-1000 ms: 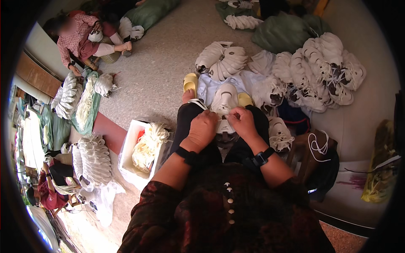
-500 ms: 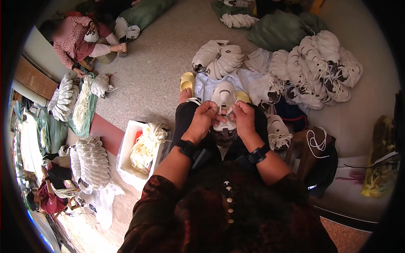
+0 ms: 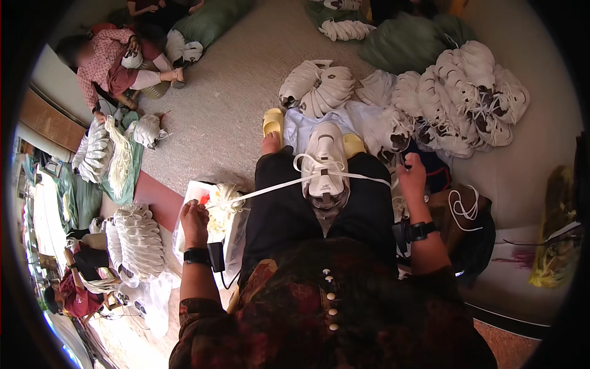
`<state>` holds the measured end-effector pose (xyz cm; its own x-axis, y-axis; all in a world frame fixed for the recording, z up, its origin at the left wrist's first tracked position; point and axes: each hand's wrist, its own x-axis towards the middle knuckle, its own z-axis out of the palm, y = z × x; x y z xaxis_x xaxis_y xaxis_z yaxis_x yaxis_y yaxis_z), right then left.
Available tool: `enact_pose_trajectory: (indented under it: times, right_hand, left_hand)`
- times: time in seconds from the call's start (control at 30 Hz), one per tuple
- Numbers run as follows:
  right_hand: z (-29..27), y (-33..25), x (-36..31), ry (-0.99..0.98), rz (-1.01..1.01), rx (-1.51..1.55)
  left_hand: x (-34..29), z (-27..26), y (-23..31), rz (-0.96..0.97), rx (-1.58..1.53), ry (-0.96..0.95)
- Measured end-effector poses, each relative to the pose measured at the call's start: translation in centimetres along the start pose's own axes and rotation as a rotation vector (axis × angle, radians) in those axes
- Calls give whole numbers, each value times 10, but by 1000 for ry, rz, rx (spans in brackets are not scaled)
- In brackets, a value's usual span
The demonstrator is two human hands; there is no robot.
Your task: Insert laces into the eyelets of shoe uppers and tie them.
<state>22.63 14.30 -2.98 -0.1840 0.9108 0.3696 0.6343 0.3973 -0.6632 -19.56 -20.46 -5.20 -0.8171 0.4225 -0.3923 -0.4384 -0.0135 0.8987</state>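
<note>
A white sneaker [image 3: 324, 149] rests between my thighs, with a loop of white shoelace [image 3: 270, 188] across its tongue. One lace end is pulled taut leftward to my left hand [image 3: 195, 222], whose fingers are closed on it above the box at my left. Out to the right, my right hand [image 3: 413, 178] is closed in a fist, and the other lace end runs to it. Both hands are well apart from the sneaker, and dark straps circle my wrists.
At my left stands a white box [image 3: 186, 237] with cream laces. Sneakers are heaped [image 3: 461, 98] ahead on the right, beside a green sack [image 3: 405, 46]. A brown stool [image 3: 458, 215] with a lace on it stands at my right. Co-workers [image 3: 110, 67] sit at the left.
My hands were together at the sneaker's laces. They have spread wide apart, left and right, drawing the lace ends out straight from a loop on the shoe.
</note>
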Motion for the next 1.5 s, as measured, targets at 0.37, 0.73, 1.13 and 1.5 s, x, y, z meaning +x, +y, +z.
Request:
enact_pose_trajectory:
  times: [0.37, 0.73, 1.13, 1.5]
  right_hand:
    - [36, -38, 5, -402, -159, -241]
    - [23, -39, 13, -442, -122, -169]
    - [21, -59, 45, -602, 28, -363]
    - [17, -50, 44, -668, 142, -358]
  left_hand:
    - [47, 76, 5, 348, 889, -277]
    - [203, 169, -76, 251, 918, -446]
    - [361, 239, -162, 268, 1355, -604]
    - [360, 286, -152, -11, 1702, -884]
